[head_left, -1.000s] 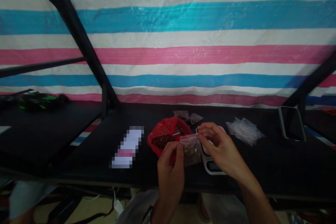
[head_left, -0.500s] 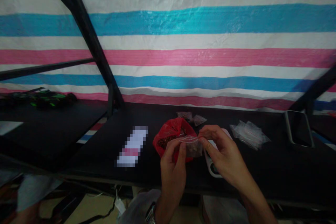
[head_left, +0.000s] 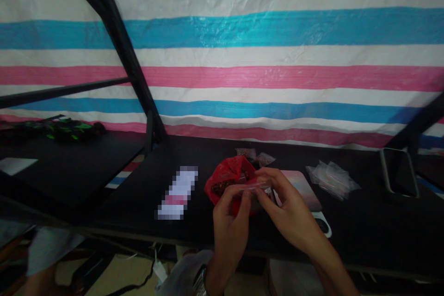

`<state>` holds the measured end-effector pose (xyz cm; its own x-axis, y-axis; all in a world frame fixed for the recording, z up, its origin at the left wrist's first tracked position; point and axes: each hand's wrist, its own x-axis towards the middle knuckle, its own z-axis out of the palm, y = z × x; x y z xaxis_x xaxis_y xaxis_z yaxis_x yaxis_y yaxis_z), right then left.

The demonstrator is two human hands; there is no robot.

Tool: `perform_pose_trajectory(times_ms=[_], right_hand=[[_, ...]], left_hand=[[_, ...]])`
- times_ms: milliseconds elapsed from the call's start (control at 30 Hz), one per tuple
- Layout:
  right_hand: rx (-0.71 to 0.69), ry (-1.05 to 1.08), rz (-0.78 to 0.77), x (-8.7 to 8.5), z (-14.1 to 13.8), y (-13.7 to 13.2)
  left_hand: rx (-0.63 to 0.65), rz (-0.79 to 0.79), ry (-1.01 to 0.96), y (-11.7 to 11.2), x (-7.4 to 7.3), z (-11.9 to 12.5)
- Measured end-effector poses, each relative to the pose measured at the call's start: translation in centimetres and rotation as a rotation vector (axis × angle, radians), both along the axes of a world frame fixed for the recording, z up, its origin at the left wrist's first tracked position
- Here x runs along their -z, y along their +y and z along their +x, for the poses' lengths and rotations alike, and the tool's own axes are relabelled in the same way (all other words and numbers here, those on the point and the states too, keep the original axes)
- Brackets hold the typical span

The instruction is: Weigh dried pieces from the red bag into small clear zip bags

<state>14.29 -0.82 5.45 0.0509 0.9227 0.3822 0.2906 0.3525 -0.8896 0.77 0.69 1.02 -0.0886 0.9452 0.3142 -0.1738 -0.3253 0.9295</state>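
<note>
Both my hands hold a small clear zip-lock bag (head_left: 255,188) in front of a red plastic bag. My left hand (head_left: 231,222) pinches the left part of its top edge between thumb and fingers. With thumb and fingertips, my right hand (head_left: 293,210) grips the same edge farther right. The fingers partly hide the small bag, and its contents are hard to make out. Behind it, the red plastic bag (head_left: 227,169) lies gaping, with many small brownish pieces inside. A flat pinkish device (head_left: 303,187) with a white, round-marked end is partly covered by my right hand.
Two small filled clear bags (head_left: 265,159) lie behind the red bag. A pile of clear bags (head_left: 333,179) is to the right, then a phone (head_left: 400,173). A blurred-out paper (head_left: 178,194) lies left. A black frame post (head_left: 128,60) stands by the striped sheet.
My right hand's fingertips have moved left along the small bag's top edge, closer to my left hand. More of the pinkish device now shows. The view has shifted slightly.
</note>
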Motion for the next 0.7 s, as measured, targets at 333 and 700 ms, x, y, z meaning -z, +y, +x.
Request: perform_pose_trajectory(times_ms=[333, 700], right_hand=[[-0.026, 0.036, 0.010, -0.3, -0.6, -0.1], [0.039, -0.107, 0.065, -2.2, -0.2, -0.4]], left_hand=[[0.027, 0.063, 0.025, 0.2, -0.1, -0.5], [0.025, 0.293, 0.251, -0.7, -0.5, -1.5]])
